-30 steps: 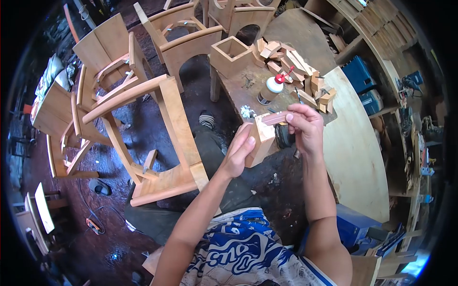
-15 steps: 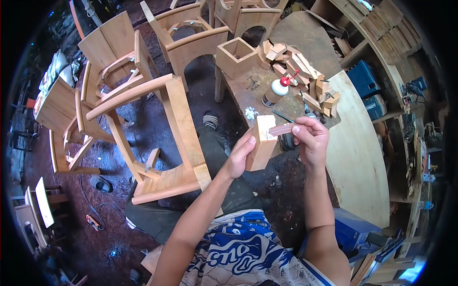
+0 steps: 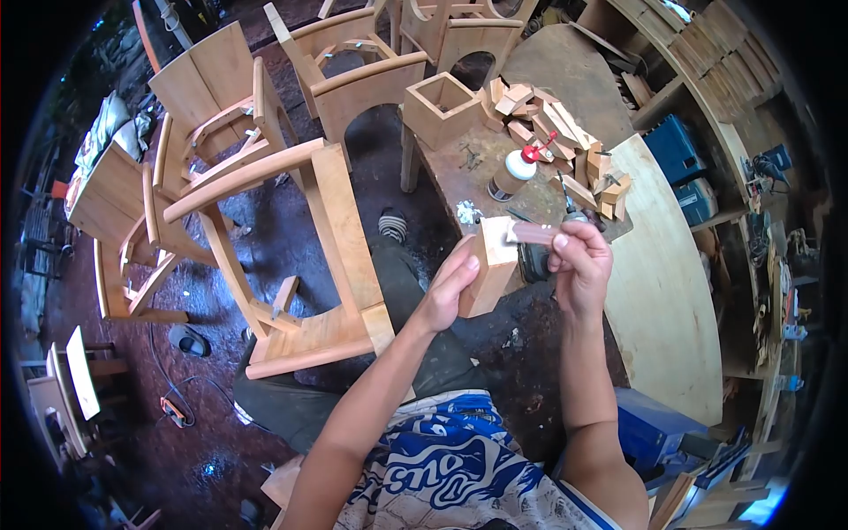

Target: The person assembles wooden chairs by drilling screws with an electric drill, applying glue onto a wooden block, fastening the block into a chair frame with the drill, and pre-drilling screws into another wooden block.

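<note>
My left hand [image 3: 451,287] is wrapped round a wooden block [image 3: 488,269], holding it tilted above my lap. White glue covers part of the block's upper end. Pinched in my right hand [image 3: 583,261] is a thin flat strip of wood [image 3: 534,233], its left tip whitened with glue and at the block's top edge; I cannot tell whether they touch. Beyond the hands, a glue bottle [image 3: 512,174] with a red nozzle stands on a small worktable [image 3: 442,170]. A chair frame [image 3: 340,238] leans by my left leg.
Several wooden chairs [image 3: 208,75] stand at the left and back. On the worktable are a square wooden box [image 3: 440,110], a pile of wood offcuts [image 3: 552,124] and a power drill [image 3: 579,217]. A curved plywood sheet [image 3: 662,291] lies right. A cable [image 3: 172,380] trails across the floor.
The strip in my right hand has shifted slightly right and turned closer to level, its glued tip now near the block's edge. The block stays in my left hand.
</note>
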{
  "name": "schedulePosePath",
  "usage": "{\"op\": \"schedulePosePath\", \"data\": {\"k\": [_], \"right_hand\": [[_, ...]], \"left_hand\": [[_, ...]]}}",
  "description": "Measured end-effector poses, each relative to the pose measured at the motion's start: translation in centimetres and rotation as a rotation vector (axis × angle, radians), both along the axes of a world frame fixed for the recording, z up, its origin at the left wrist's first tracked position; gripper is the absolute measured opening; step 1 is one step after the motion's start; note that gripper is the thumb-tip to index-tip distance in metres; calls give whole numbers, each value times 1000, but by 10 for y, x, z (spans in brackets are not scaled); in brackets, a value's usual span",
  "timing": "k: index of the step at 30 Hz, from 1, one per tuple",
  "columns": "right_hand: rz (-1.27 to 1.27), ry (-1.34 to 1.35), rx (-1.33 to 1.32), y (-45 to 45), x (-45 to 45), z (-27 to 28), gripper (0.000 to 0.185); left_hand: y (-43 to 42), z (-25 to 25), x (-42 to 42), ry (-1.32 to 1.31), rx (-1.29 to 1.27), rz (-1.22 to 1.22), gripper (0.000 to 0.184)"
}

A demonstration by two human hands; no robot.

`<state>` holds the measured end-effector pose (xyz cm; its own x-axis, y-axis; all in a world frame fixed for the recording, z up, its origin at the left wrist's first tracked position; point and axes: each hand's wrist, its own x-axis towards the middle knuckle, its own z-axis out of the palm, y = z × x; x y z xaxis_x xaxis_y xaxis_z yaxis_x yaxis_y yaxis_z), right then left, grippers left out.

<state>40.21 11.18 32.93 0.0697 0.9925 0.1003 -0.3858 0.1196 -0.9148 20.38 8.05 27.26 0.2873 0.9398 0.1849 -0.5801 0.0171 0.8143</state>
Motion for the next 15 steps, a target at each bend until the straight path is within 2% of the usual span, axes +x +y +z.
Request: {"op": "schedulePosePath", "data": {"k": [5,9,12,15], "right_hand": [[39,-95,9,-8,-4,-10,20],[-51,-135,35,1,-13,-11,19],[-102,-96,41,7,-15,-5,18],[-73,60,-54,3,-9,-3,18]], "left_hand": [[-1,-2,2,-14,-16,36,59],[2,-9,3,131,56,54,57],[3,-8,3,156,94,54,57],[2,-3,3,109,74,97,57]]}}
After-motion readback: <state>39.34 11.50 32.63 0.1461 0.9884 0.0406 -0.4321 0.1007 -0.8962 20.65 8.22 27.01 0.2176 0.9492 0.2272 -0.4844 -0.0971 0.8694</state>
